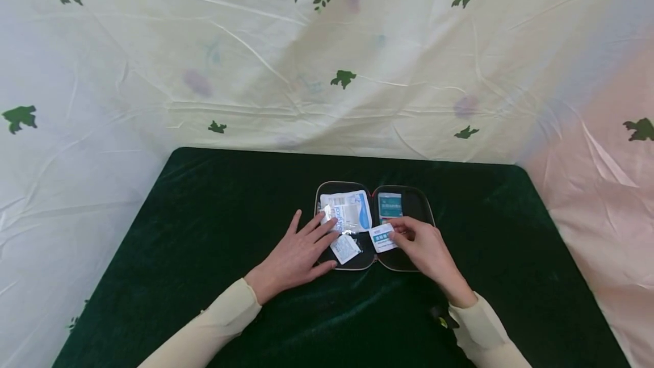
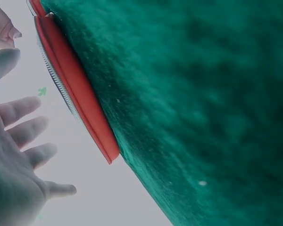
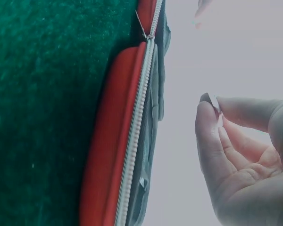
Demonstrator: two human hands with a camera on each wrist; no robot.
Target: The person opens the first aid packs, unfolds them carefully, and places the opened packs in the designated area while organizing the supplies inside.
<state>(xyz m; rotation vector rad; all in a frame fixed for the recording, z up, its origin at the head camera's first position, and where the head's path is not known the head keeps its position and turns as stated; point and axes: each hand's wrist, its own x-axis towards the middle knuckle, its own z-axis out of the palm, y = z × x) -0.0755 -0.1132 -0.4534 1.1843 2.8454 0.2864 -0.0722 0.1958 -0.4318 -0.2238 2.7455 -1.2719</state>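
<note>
A zippered case [image 1: 418,203], red outside and dark inside, lies unfolded with its two halves side by side. My right hand [image 1: 428,247] pinches a small white-and-blue packet [image 1: 381,238] between thumb and forefinger, over the right half near the hinge. In the right wrist view the packet [image 3: 213,101] shows only as a thin edge at the fingertips. Over the left half, my left hand [image 1: 298,255] has its fingers spread and fairly straight, overlapping a white-and-blue pouch [image 1: 352,209]. Below that pouch lies a small white packet [image 1: 346,250]. A teal packet [image 1: 390,204] sits in the right half.
Dark green velvety cloth covers the table [image 1: 230,203] beneath the case. Pale curtains [image 1: 286,72] with green leaf prints hang behind the table and at both sides. The zipper [image 3: 134,136] runs along the case's rim.
</note>
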